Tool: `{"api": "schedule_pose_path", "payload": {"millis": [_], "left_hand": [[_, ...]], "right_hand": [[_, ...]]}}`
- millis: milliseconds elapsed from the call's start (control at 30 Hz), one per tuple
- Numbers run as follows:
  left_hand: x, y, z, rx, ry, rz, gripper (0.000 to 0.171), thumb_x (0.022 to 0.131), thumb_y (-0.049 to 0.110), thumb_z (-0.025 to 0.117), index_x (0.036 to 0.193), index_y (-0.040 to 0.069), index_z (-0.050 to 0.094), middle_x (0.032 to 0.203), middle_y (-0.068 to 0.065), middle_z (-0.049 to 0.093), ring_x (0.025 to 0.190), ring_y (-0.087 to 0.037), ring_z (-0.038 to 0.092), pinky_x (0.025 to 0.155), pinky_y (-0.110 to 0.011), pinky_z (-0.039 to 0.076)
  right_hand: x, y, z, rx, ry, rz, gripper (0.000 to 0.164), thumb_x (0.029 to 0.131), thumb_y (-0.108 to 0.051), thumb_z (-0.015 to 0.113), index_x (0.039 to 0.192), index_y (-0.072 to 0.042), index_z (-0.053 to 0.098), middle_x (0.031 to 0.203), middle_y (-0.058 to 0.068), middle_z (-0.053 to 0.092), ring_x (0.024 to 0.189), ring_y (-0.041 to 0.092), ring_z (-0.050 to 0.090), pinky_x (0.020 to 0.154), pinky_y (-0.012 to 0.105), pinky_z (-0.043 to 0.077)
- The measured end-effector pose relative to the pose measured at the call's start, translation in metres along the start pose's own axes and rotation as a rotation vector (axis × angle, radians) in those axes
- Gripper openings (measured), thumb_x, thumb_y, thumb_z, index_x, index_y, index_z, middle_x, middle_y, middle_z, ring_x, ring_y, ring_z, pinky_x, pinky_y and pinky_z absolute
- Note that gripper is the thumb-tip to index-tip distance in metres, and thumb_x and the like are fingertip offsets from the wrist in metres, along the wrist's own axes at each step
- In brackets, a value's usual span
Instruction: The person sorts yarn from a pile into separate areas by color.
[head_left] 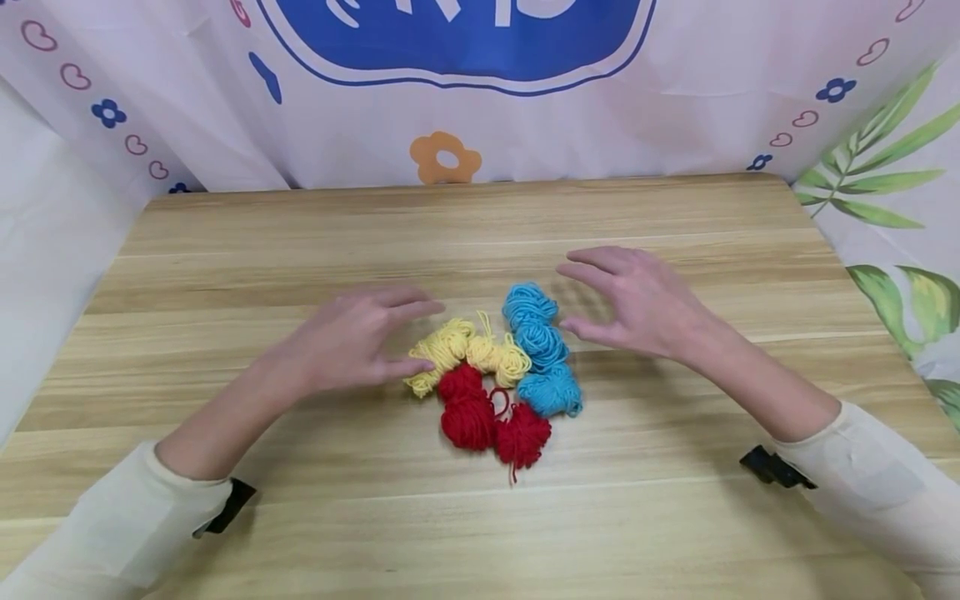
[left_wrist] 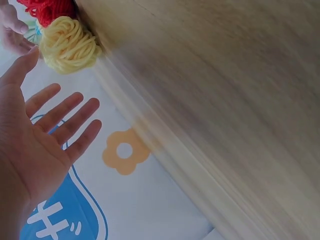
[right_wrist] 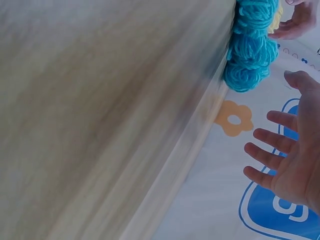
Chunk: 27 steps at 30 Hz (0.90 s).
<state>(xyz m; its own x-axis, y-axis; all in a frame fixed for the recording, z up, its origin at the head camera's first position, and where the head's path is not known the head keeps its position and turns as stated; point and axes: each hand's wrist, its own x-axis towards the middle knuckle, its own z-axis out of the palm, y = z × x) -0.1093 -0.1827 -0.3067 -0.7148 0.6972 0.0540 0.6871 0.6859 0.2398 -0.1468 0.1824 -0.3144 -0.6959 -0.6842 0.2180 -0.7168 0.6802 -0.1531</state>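
Observation:
Small bundles of yarn lie grouped together on the wooden table. Yellow yarn (head_left: pixel 442 350) is at the group's left and top, red yarn (head_left: pixel 468 417) at its front, and blue yarn (head_left: pixel 542 343) runs down its right side. My left hand (head_left: pixel 360 337) is beside the yellow yarn, fingers spread, its thumb overlapping the yarn's edge in the head view. To the right of the blue yarn, my right hand (head_left: pixel 637 304) hovers with parted fingers, thumb near the middle blue bundle. Both palms face the yarn, and neither holds anything.
The wooden table (head_left: pixel 375 525) reaches back to a white printed cloth (head_left: pixel 360 133) hanging behind its far edge. Leaf prints (head_left: pixel 885 167) show on the cloth at the right. A black strap piece (head_left: pixel 776 467) sits at the right sleeve, another (head_left: pixel 225 507) at the left.

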Motion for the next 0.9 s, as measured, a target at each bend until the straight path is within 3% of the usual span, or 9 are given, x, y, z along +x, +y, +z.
{"api": "schedule_pose_path", "payload": {"millis": [267, 567, 900], "left_hand": [[0.002, 0.002, 0.003, -0.033, -0.020, 0.007, 0.066, 0.091, 0.046, 0.078, 0.143, 0.008, 0.062, 0.140, -0.017, 0.063, 0.105, -0.031, 0.072, 0.093, -0.052, 0.058], [0.005, 0.002, 0.006, -0.062, -0.031, 0.001, 0.064, 0.091, 0.044, 0.079, 0.142, 0.010, 0.063, 0.139, -0.018, 0.063, 0.112, -0.033, 0.070, 0.092, -0.051, 0.059], [0.011, 0.002, 0.010, -0.186, -0.056, 0.008, 0.061, 0.090, 0.040, 0.082, 0.138, 0.008, 0.066, 0.124, -0.009, 0.069, 0.093, -0.015, 0.069, 0.082, -0.037, 0.060]], "right_hand": [[0.002, -0.005, 0.002, 0.009, -0.002, -0.016, 0.068, 0.091, -0.051, 0.072, 0.141, -0.005, 0.062, 0.143, 0.021, 0.060, 0.132, 0.042, 0.056, 0.109, 0.061, 0.044], [0.003, -0.008, 0.003, 0.019, 0.006, -0.029, 0.068, 0.091, -0.052, 0.071, 0.140, -0.006, 0.063, 0.142, 0.020, 0.061, 0.131, 0.041, 0.057, 0.109, 0.061, 0.045], [0.006, -0.013, 0.002, 0.027, 0.006, -0.061, 0.068, 0.092, -0.053, 0.069, 0.142, -0.008, 0.062, 0.144, 0.019, 0.060, 0.133, 0.040, 0.055, 0.109, 0.061, 0.045]]}}
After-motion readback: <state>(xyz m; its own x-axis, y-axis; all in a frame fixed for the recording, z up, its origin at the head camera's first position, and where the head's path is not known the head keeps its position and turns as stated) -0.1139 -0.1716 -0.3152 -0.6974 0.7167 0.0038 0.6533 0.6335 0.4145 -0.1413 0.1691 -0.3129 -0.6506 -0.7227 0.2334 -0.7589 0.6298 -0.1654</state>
